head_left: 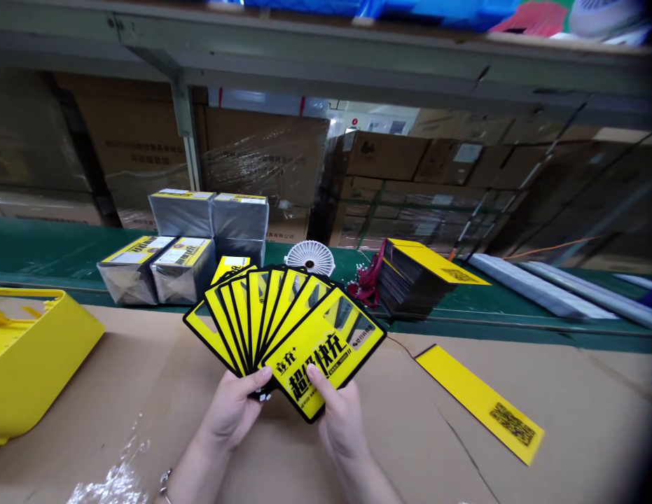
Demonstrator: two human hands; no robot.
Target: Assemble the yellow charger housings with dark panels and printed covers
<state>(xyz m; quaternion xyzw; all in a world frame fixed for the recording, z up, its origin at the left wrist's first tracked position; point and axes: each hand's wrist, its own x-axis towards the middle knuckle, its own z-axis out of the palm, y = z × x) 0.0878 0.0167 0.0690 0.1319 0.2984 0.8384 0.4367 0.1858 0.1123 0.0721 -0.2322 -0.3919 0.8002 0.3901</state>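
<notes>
Several yellow cards with black borders are spread like a fan above the table. My left hand is closed on their lower ends, thumb on top. My right hand grips the front card of the fan, its thumb across the black printed characters. This front card leans to the right and has a clear window near its upper end. Small white bits show beneath my left thumb. The fingers behind the cards are hidden.
Brown sheeting covers the table. A yellow plastic housing stands left, a yellow QR-code strip lies right. Behind are wrapped card packs, a white fan grille, a stack of yellow-topped boards with red cords, and metal bars.
</notes>
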